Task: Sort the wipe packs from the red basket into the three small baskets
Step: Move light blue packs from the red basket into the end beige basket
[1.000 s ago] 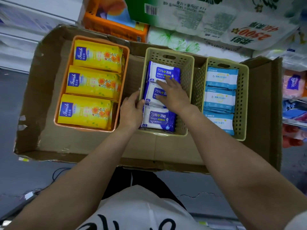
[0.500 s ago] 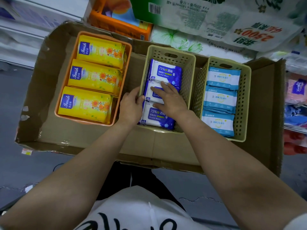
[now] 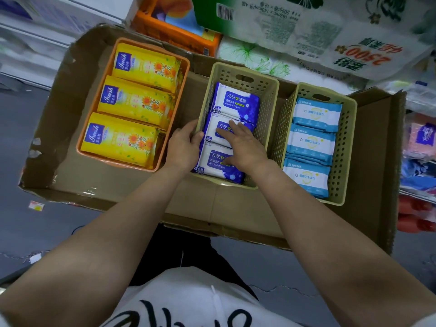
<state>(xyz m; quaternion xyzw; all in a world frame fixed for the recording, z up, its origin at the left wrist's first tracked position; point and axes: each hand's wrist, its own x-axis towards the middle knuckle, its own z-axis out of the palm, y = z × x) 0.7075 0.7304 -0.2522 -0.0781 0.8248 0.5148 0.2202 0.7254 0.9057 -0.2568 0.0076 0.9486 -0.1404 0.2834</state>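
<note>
Three small baskets stand in a flat cardboard box (image 3: 132,190). The orange basket (image 3: 181,95) on the left holds three yellow wipe packs (image 3: 136,102). The middle beige basket (image 3: 266,109) holds dark blue alcohol wipe packs (image 3: 236,100) in a row. The right beige basket (image 3: 344,142) holds light blue wipe packs (image 3: 316,114). My left hand (image 3: 182,147) grips the middle basket's left wall, thumb inside against the packs. My right hand (image 3: 243,147) lies flat, fingers spread, on the middle and near dark blue packs. The red basket is out of view.
Large tissue and paper packages (image 3: 306,31) lie stacked behind the box. More packaged goods (image 3: 422,138) sit on shelving at the right. Grey floor (image 3: 30,220) lies to the left and below, with a cable and small paper scraps.
My right hand has slid toward me along the dark blue packs, from the far and middle packs to the middle and near ones. My left hand stays on the basket wall.
</note>
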